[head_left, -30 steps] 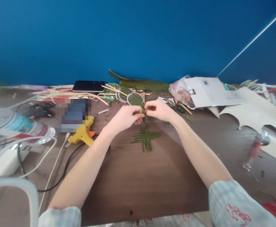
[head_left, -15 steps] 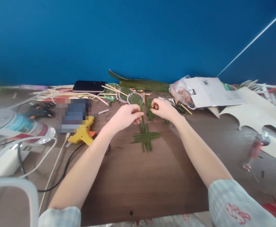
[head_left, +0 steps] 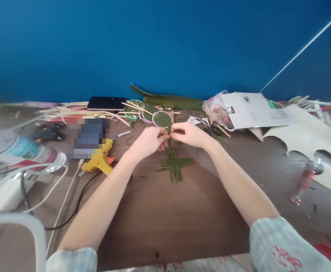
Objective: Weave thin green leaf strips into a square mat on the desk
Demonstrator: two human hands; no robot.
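My left hand pinches a narrow green leaf strip that stands upright between my hands. From the right, the fingertips of my right hand close on the same strip. Just nearer to me, a cross-shaped weave of green leaf strips lies flat on the brown table. Behind my hands, several round hoops filled with green weave overlap one another. More loose strips are partly hidden beneath my right hand.
A yellow glue gun, a blurred-out device and a plastic bottle are on the left, among cables. A black phone and long green leaves lie by the blue wall. Cut white card and a screwdriver-like red tool are right.
My right hand has moved left from the loose strips to the strip in my left hand, and its fingertips now meet it. My left hand has hardly moved.
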